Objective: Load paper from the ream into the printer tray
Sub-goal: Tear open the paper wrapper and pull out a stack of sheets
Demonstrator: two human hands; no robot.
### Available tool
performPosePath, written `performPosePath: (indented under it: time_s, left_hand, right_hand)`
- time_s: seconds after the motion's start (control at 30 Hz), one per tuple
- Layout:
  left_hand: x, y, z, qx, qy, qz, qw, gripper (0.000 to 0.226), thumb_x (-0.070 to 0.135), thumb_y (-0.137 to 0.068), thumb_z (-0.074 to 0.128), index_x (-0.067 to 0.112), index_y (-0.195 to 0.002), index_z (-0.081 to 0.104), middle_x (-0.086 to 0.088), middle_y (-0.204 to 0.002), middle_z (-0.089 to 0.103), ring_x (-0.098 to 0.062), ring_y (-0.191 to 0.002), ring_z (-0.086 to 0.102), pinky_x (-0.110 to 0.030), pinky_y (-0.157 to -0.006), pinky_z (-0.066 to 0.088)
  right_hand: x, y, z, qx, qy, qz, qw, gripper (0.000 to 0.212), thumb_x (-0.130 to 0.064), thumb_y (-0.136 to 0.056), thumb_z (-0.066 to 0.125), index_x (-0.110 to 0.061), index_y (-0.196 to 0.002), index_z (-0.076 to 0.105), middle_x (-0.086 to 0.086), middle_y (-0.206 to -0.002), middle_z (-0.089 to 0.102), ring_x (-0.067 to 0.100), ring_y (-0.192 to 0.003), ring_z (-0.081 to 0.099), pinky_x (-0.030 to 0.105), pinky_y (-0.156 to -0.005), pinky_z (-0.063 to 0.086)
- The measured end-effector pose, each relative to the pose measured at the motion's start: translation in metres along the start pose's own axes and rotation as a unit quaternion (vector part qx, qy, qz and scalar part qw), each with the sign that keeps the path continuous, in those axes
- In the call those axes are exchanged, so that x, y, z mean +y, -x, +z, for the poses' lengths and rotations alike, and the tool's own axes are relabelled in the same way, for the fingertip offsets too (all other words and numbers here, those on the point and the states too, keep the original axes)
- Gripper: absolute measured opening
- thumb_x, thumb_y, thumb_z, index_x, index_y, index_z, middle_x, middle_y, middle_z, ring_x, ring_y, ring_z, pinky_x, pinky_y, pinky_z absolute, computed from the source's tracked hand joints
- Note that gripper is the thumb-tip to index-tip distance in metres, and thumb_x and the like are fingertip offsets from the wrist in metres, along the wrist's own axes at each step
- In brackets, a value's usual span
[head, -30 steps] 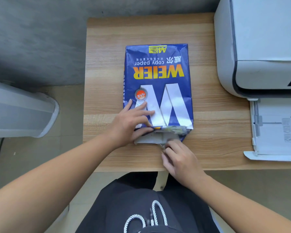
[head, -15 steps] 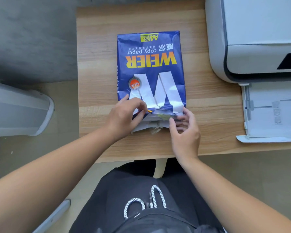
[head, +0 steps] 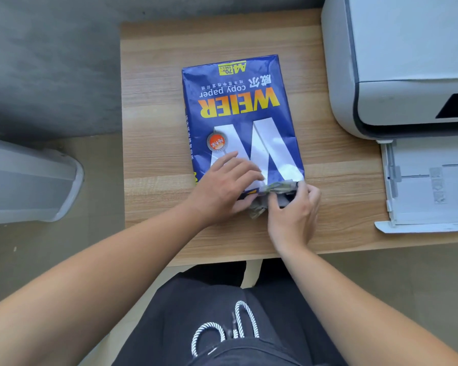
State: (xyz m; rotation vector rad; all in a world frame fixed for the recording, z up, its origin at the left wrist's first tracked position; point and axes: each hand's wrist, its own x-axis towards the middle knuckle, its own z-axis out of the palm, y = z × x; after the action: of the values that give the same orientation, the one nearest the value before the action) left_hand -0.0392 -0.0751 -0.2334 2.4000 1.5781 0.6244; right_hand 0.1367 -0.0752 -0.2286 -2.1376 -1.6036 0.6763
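A blue ream of copy paper (head: 238, 112) lies flat in the middle of the wooden table (head: 154, 143), its torn near end facing me. My left hand (head: 222, 186) presses on the ream's near left corner, fingers spread on the wrapper and thumb under its edge. My right hand (head: 294, 210) grips the crumpled wrapper flap at the near right end. The white printer (head: 397, 64) stands at the right, its paper tray (head: 428, 186) pulled out toward me with white inside.
A grey bin-like object (head: 29, 180) stands on the floor left of the table. Bare wood lies between the ream and the printer. My lap in dark clothing with a white drawstring (head: 222, 331) is below the table edge.
My right hand has moved from below the ream's middle to its near right corner and closed on the torn flap. My left hand stays on the near left end.
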Motion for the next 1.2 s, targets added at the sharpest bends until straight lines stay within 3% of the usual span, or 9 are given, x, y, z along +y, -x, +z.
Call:
performPosePath:
  time_s: [0.2,0.3,0.6,0.8,0.97,1.07,1.2]
  left_hand:
    - [-0.009,-0.008,0.012,0.029,-0.011,0.027,0.999,0.019,0.028,-0.097,0.064,0.012,-0.090,0.073,-0.003,-0.113,0.075,-0.028,-0.119,0.068,-0.054,-0.101,0.048]
    - [-0.012,-0.006,0.013,0.015,-0.007,0.021,1.000,0.021,0.029,-0.100,0.063,0.012,-0.092,0.072,-0.004,-0.117,0.074,-0.028,-0.124,0.066,-0.055,-0.105,0.046]
    - [-0.014,-0.002,0.016,0.004,0.011,0.015,1.000,0.020,0.029,-0.101,0.062,0.012,-0.094,0.070,-0.006,-0.122,0.072,-0.030,-0.128,0.063,-0.058,-0.108,0.043]
    - [-0.013,-0.002,0.015,0.004,0.009,0.022,1.000,0.026,0.030,-0.103,0.053,0.012,-0.095,0.069,-0.007,-0.122,0.072,-0.030,-0.129,0.062,-0.058,-0.108,0.043]
    - [-0.013,-0.001,0.017,0.003,0.007,0.021,1.000,0.026,0.030,-0.104,0.053,0.012,-0.096,0.070,-0.006,-0.123,0.071,-0.030,-0.130,0.061,-0.059,-0.109,0.041]
    - [-0.013,0.000,0.018,0.000,0.008,0.020,1.000,0.027,0.031,-0.105,0.052,0.012,-0.096,0.070,-0.007,-0.125,0.071,-0.031,-0.131,0.060,-0.059,-0.110,0.040]
    - [-0.012,0.000,0.018,0.001,0.010,0.018,1.000,0.026,0.030,-0.105,0.053,0.012,-0.096,0.070,-0.007,-0.125,0.071,-0.031,-0.132,0.060,-0.060,-0.111,0.040]
  right_hand:
    - [-0.009,-0.013,0.005,0.040,-0.059,0.084,0.994,0.033,-0.024,-0.077,0.075,-0.014,-0.108,0.066,0.000,-0.112,0.050,0.027,-0.107,0.054,0.044,-0.091,0.050]
    - [-0.004,-0.020,0.001,0.039,-0.095,0.093,0.990,0.030,-0.017,-0.079,0.077,-0.012,-0.108,0.072,-0.001,-0.112,0.051,0.029,-0.107,0.058,0.039,-0.092,0.050]
    - [-0.014,-0.027,-0.008,0.029,-0.084,0.117,0.989,0.023,-0.020,-0.073,0.080,-0.028,-0.087,0.064,-0.011,-0.099,0.052,0.026,-0.101,0.062,0.048,-0.092,0.052]
    - [-0.018,-0.027,-0.008,0.046,-0.094,0.106,0.989,0.020,-0.015,-0.070,0.078,-0.017,-0.087,0.067,-0.009,-0.096,0.051,0.031,-0.094,0.063,0.049,-0.090,0.051]
    - [-0.018,-0.028,-0.011,0.043,-0.091,0.106,0.989,0.020,-0.013,-0.072,0.078,-0.020,-0.084,0.063,-0.009,-0.093,0.051,0.029,-0.094,0.062,0.047,-0.092,0.050]
    - [-0.018,-0.029,-0.011,0.039,-0.110,0.135,0.984,0.020,-0.012,-0.074,0.076,-0.020,-0.086,0.062,-0.004,-0.094,0.062,0.025,-0.087,0.063,0.041,-0.087,0.052]
    - [-0.017,-0.032,-0.012,0.027,-0.139,0.173,0.975,0.016,-0.011,-0.081,0.073,-0.019,-0.089,0.061,0.006,-0.099,0.070,0.015,-0.070,0.061,0.022,-0.065,0.045]
